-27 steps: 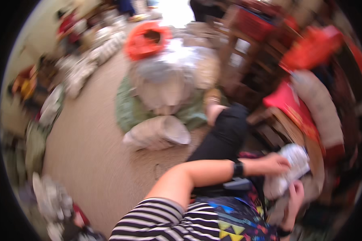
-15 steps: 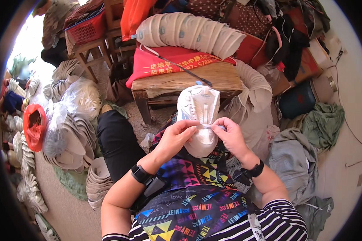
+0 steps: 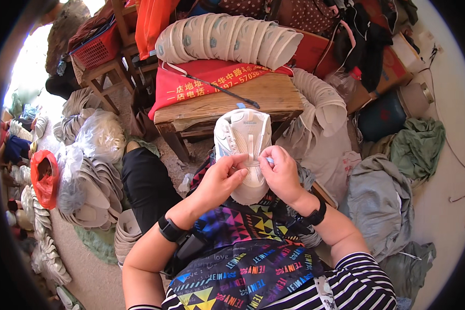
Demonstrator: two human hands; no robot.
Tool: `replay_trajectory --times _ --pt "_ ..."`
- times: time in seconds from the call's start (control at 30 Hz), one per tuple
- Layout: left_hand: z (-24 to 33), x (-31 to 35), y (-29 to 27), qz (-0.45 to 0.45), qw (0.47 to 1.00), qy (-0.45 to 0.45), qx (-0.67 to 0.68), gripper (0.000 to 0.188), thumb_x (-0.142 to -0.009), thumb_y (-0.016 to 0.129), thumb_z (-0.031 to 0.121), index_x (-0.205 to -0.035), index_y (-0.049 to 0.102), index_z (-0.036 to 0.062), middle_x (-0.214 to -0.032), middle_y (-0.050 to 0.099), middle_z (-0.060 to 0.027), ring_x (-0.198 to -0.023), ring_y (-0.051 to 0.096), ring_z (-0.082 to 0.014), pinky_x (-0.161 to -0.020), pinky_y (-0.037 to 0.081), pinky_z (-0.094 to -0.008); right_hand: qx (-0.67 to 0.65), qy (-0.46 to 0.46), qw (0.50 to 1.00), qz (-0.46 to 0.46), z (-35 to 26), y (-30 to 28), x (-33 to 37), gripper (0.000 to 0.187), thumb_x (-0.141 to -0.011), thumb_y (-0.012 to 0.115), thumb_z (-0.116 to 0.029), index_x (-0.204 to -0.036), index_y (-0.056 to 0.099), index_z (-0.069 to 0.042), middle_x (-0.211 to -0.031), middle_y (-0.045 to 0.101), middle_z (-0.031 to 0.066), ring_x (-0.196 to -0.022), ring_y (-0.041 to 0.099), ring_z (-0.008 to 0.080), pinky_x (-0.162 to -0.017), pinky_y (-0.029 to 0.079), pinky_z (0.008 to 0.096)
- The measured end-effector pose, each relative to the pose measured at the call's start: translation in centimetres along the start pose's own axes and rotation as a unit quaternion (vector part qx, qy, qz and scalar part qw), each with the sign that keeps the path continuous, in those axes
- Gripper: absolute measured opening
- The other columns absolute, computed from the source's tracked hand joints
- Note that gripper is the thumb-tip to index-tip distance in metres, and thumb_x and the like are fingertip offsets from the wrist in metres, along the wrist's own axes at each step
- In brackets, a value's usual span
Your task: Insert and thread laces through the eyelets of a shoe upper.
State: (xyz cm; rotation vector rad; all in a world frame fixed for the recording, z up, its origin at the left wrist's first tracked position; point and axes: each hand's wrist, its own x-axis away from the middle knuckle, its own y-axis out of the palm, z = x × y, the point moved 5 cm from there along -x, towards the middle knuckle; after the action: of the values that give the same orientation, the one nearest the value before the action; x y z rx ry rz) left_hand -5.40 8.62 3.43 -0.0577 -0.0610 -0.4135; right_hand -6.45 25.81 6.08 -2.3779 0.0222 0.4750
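Shoe: we hold a white shoe [image 3: 244, 147] over our lap, its opening toward us, just in front of the wooden surface [image 3: 227, 103].
Left hand: our left hand [image 3: 219, 181] grips the shoe from the left, the grip clamped on it, thumb and fingers pinched at the middle strip.
Right hand: our right hand [image 3: 281, 173] meets it from the right, the grip closed on the same strip of the shoe, fingertips touching those of the left.
Wrists: we wear a black band [image 3: 169, 229] on the left wrist and another on the right.
Surface: a red cloth [image 3: 201, 77] with print lies across its far side, and a row of stacked pale shoe parts [image 3: 227, 36] rests on that.
Left of us: heaps of pale soles [image 3: 90, 191], some in clear bags, and a red bag [image 3: 44, 178] lie on the floor.
Right of us: grey and green cloths [image 3: 398, 170] lie piled on the floor.
Back left: a red basket [image 3: 98, 49] stands on a wooden stool.
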Motion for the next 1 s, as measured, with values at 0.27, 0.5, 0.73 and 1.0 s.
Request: replay_trajectory --times 0.27,0.5,0.73,1.0 --pt "0.3 -0.2 -0.3 0.009 1.000 0.005 -0.015 0.038 -0.096 0.061 0.010 -0.132 0.053 -0.0005 -0.093 0.054 0.0023 -0.079 0.050 -0.0060 -0.072 0.046 -0.0214 -0.165 0.108 0.975 -0.100 1.2 0.7 -1.0 0.013 -0.086 0.068 -0.012 -0.088 0.060 -0.002 -0.085 0.064 0.0132 -0.075 0.064 0.0277 -0.065 0.051 0.0345" --pt "3.7 0.9 0.8 0.081 0.964 0.168 -0.191 0.036 -0.086 0.063 0.001 -0.122 0.059 0.0026 -0.104 0.058 -0.0102 -0.076 0.060 -0.0183 -0.070 0.051 -0.0296 -0.054 0.047 0.996 -0.057 0.3 -0.4 -0.6 0.017 -0.085 0.069 -0.019 -0.088 0.060 -0.005 -0.086 0.063 0.0133 -0.080 0.064 0.0332 -0.066 0.051 0.0422" --pt "3.0 0.5 -0.2 0.116 0.955 0.151 -0.228 0.032 -0.084 0.060 -0.005 -0.115 0.059 0.0009 -0.099 0.062 -0.0150 -0.075 0.061 -0.0262 -0.068 0.051 -0.0350 -0.080 0.070 0.991 -0.087 0.2 1.4 -0.5 0.018 -0.087 0.069 -0.020 -0.086 0.061 -0.003 -0.081 0.065 0.0152 -0.079 0.066 0.0296 -0.066 0.051 0.0374" --pt "3.1 -0.4 -0.3 0.110 0.954 0.150 -0.236 0.028 -0.084 0.063 -0.003 -0.111 0.061 0.0019 -0.098 0.063 -0.0151 -0.079 0.064 -0.0293 -0.070 0.053 -0.0354 -0.046 0.005 0.997 -0.068 -0.5 -0.5 -0.3 0.019 -0.088 0.066 -0.020 -0.095 0.058 -0.004 -0.084 0.066 0.0147 -0.076 0.066 0.0334 -0.067 0.052 0.0405"
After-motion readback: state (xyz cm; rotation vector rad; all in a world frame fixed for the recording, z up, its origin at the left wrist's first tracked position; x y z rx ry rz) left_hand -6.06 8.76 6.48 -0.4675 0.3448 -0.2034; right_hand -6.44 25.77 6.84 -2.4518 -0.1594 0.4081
